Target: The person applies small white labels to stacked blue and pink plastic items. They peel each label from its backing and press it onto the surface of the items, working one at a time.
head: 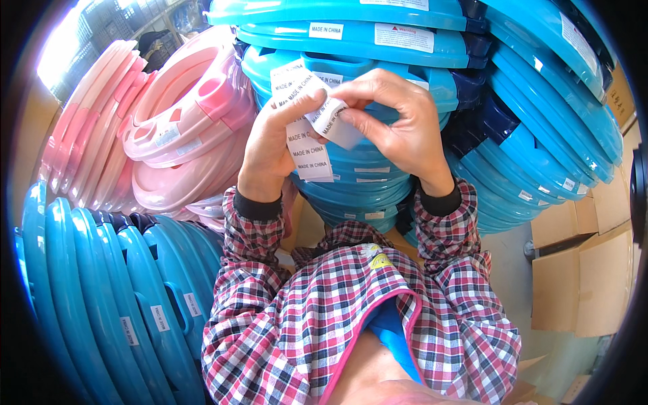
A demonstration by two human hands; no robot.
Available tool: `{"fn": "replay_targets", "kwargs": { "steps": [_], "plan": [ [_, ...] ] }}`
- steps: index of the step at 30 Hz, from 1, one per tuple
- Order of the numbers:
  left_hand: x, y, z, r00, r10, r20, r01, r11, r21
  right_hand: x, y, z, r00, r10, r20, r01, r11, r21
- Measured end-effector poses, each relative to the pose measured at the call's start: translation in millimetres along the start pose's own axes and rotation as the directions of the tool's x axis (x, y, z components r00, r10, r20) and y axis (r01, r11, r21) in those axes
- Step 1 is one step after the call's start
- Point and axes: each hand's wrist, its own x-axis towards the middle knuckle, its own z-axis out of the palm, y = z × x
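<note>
My left hand (276, 136) grips a folded strip of white printed stickers (309, 152), with the thumb across its upper part and a length hanging below. Close beside it, my right hand (400, 119) pinches the strip's bent end between thumb and fingertips. Whether a sticker there is partly off its backing I cannot tell. Just behind both hands stands a tall stack of blue plastic ring-shaped seats (304, 48) with dark blue parts. Several of them bear small white labels, and a larger warning label (404, 38) shows on one near the top.
Pink plastic ring-shaped seats (177, 126) are stacked at the upper left. More blue ones stand on edge at the lower left (111, 283), and another blue stack (547, 136) leans at the right. Cardboard boxes (579, 288) lie along the right side.
</note>
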Motion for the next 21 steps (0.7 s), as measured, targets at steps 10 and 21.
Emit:
{"fn": "replay_targets", "kwargs": {
  "steps": [10,21],
  "plan": [
    [1.1,-5.6,-2.7,1.0,0.018,0.025,-0.02,0.997,0.078,-4.9,-2.4,-4.3,1.0,-0.01,-0.012,0.009,0.995,-0.1],
    [-4.1,2.5,-2.1,0.958,0.25,-0.141,-0.226,0.959,0.169,6.8,-10.1,-6.2,0.993,-0.115,-0.019,0.111,0.985,-0.131]
  ]
}}
